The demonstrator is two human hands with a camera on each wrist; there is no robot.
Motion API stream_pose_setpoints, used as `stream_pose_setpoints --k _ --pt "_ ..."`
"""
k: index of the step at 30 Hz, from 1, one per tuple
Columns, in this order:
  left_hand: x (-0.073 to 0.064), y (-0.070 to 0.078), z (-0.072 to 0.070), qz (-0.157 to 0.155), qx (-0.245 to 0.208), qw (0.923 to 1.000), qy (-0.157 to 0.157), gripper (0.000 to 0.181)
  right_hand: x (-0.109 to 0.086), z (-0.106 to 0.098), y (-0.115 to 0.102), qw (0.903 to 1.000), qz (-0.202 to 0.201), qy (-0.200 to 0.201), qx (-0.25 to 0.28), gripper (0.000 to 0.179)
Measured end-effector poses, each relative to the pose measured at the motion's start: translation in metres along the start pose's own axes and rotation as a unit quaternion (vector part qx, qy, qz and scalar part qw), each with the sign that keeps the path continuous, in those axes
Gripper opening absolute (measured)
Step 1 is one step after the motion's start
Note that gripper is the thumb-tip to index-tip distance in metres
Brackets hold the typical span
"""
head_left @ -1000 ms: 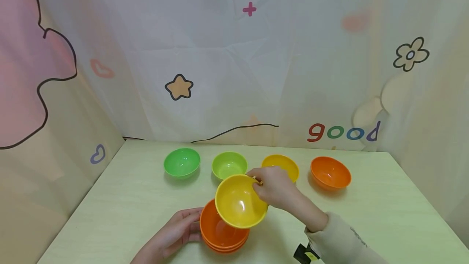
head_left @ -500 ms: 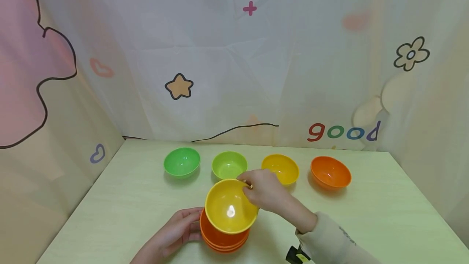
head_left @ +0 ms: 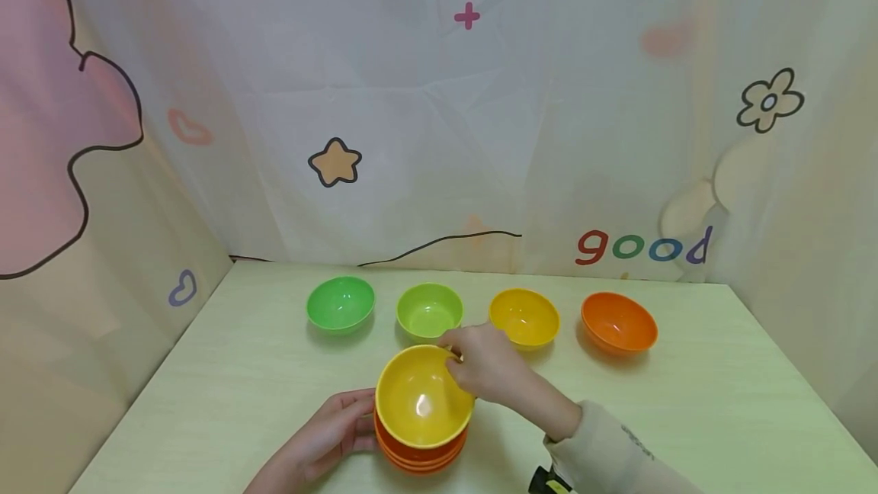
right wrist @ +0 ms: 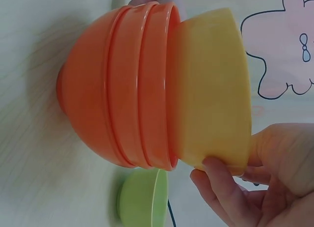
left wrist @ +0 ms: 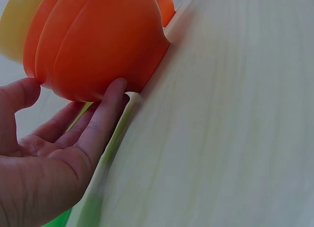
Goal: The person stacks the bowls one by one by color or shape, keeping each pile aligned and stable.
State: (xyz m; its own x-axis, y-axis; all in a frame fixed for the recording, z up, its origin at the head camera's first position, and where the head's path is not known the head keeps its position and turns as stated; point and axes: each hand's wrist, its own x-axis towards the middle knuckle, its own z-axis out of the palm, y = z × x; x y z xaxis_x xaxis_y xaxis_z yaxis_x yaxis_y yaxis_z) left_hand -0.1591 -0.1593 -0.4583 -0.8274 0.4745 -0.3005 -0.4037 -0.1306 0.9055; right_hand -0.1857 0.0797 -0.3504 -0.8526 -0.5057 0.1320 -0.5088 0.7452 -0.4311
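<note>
My right hand (head_left: 488,363) pinches the rim of a yellow bowl (head_left: 418,402), its thumb inside and fingers (right wrist: 223,185) under the outer wall. The yellow bowl's base sits partly inside the top of a stack of three orange bowls (head_left: 420,460), as the right wrist view shows. My left hand (head_left: 336,429) rests against the left side of this stack. In the left wrist view its fairly straight fingers (left wrist: 100,121) touch the lowest orange bowl (left wrist: 113,45), and its thumb reaches the rims. The inside of the stack is mostly hidden by the yellow bowl.
Along the back of the pale table (head_left: 226,372) stand a green bowl (head_left: 341,305), a lime-green bowl (head_left: 430,311), another yellow bowl (head_left: 524,319) and an orange bowl (head_left: 620,324). A printed curtain (head_left: 411,113) hangs behind and at both sides.
The yellow bowl in my right hand has moved left and down, from beside and above the orange stack to over its mouth. My left hand has stayed in place.
</note>
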Motion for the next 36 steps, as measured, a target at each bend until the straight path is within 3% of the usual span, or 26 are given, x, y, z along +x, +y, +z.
stream_pose_setpoints --k 13,36 --pt "0.001 -0.001 -0.001 0.002 -0.004 1.0 -0.002 0.056 0.001 0.009 0.001 0.9997 0.016 0.01 0.014 0.011" --pt "0.001 -0.001 0.001 0.002 -0.002 1.0 0.008 0.056 0.002 0.017 0.005 0.9996 -0.008 0.019 -0.02 0.008"
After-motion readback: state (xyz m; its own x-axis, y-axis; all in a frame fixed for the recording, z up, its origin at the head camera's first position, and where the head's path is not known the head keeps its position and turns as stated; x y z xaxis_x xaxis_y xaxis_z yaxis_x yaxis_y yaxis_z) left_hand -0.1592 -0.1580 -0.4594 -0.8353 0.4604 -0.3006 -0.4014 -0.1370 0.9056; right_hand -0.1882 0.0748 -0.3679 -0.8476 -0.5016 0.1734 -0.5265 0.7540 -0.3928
